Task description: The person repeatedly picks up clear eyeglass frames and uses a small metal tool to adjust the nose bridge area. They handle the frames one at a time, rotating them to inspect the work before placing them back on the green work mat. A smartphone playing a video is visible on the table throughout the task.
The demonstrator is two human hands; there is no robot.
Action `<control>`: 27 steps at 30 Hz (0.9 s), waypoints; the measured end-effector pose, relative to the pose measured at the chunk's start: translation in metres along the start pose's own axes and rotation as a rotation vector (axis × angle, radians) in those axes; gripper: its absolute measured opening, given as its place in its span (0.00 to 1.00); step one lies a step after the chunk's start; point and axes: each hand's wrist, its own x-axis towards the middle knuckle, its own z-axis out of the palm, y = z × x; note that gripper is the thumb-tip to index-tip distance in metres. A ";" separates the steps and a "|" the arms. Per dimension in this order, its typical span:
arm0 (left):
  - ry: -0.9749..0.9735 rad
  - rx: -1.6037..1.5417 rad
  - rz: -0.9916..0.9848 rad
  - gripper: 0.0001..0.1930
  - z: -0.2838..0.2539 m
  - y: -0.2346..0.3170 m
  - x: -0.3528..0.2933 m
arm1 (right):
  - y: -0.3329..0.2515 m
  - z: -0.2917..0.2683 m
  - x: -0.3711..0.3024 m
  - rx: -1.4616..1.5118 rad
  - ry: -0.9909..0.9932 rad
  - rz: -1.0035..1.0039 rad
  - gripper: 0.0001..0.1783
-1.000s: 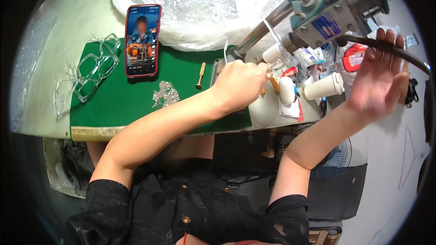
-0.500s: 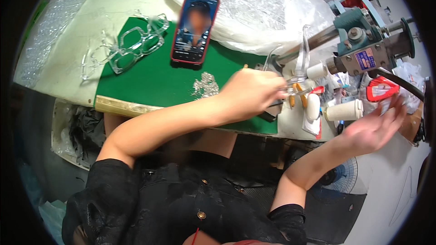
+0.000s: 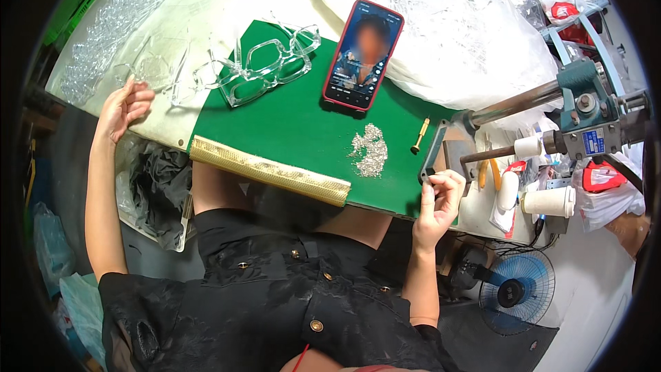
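My left hand (image 3: 129, 109) is at the table's left edge, thumb apart from loosely curled fingers. Just beyond its thumb lies a faint clear eyeglass frame (image 3: 157, 69); whether they touch is hard to tell. More clear eyeglass frames (image 3: 265, 69) rest, overlapping, on the green mat (image 3: 275, 131). My right hand (image 3: 442, 207) is closed in a pinch at the front of the bench press's base (image 3: 435, 151); anything between its fingertips is too small to make out. Left of it sits a pile of tiny silvery parts (image 3: 370, 151).
A phone (image 3: 363, 55) showing a person on screen stands behind the pile. A brass-coloured tool (image 3: 421, 136) lies near the press (image 3: 585, 107). Along the mat's front runs a gold strip (image 3: 268, 173). A white cup (image 3: 549, 202) stands right; a fan (image 3: 516, 289) is below. Plastic-wrapped goods (image 3: 427, 27) fill the back.
My left hand has swung from the press to the far left, and the clear frame has left the press. My right hand has come from beyond the cup to the press base. The view shifted.
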 end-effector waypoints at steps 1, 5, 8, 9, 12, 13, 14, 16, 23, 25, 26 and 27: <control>-0.019 0.143 -0.034 0.17 -0.005 0.007 -0.005 | -0.002 0.003 0.000 -0.003 -0.024 -0.009 0.08; 0.030 0.567 0.242 0.18 0.043 0.027 -0.018 | -0.002 0.001 -0.006 -0.020 -0.070 0.077 0.06; 0.090 0.660 0.808 0.10 0.136 0.040 -0.034 | -0.002 0.007 -0.006 -0.006 -0.092 0.088 0.05; 0.024 0.806 0.882 0.16 0.165 0.057 -0.047 | -0.007 0.006 -0.005 0.001 -0.085 0.077 0.05; -0.081 1.102 0.885 0.28 0.191 0.071 -0.033 | -0.013 0.014 -0.004 0.037 -0.110 0.066 0.04; -0.112 1.151 0.864 0.30 0.198 0.074 -0.028 | -0.015 0.013 -0.005 0.039 -0.110 0.084 0.04; -0.078 1.131 0.836 0.31 0.199 0.084 -0.034 | -0.016 0.011 -0.007 0.023 -0.110 0.072 0.05; -0.137 1.123 0.894 0.27 0.186 0.093 -0.041 | -0.012 0.003 -0.011 -0.020 -0.093 0.049 0.04; -0.371 0.342 0.483 0.11 0.106 0.047 0.001 | -0.019 0.009 0.000 -0.244 -0.430 -0.017 0.14; -0.297 0.128 0.472 0.14 0.121 0.060 -0.007 | -0.016 0.007 0.003 -0.372 -0.482 -0.116 0.15; -0.287 0.121 0.521 0.14 0.113 0.068 -0.006 | -0.015 0.009 0.003 -0.395 -0.483 -0.096 0.16; -0.397 -0.100 0.557 0.14 0.111 0.071 -0.007 | -0.015 0.010 0.003 -0.419 -0.484 -0.077 0.17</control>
